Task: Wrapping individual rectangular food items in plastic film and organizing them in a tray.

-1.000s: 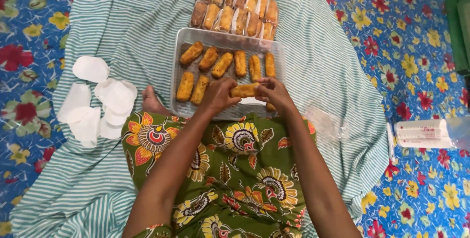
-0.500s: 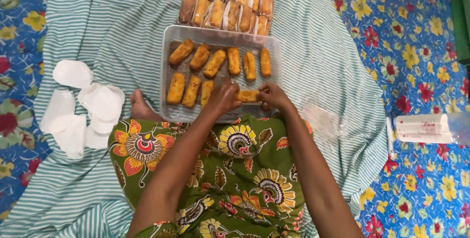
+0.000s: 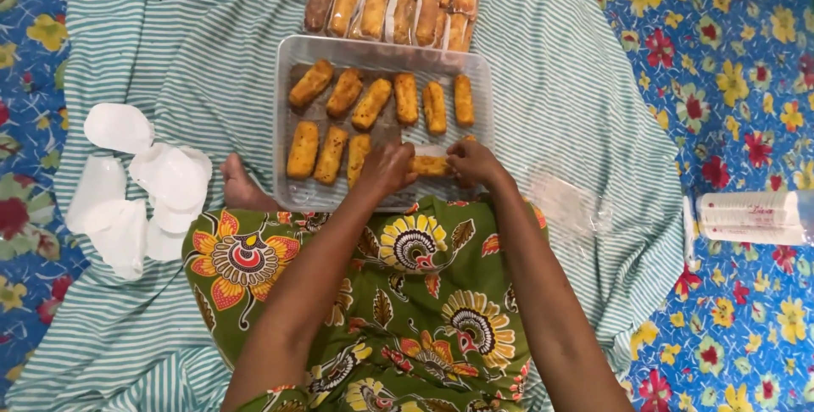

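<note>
Head view: I'm seeing the golden breaded fried roll being pinched end to end, left hand and right hand closing on it, over the clear plastic tray that is lying on the green-striped cloth.

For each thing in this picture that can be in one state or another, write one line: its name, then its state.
left hand: gripping one end of a fried roll
right hand: gripping the other end
fried roll: held sideways over the tray
tray: partly filled with unwrapped rolls
wrapped rolls: bagged, stacked beyond the tray
white papers: loose, scattered
clear bags: empty, crumpled
</note>
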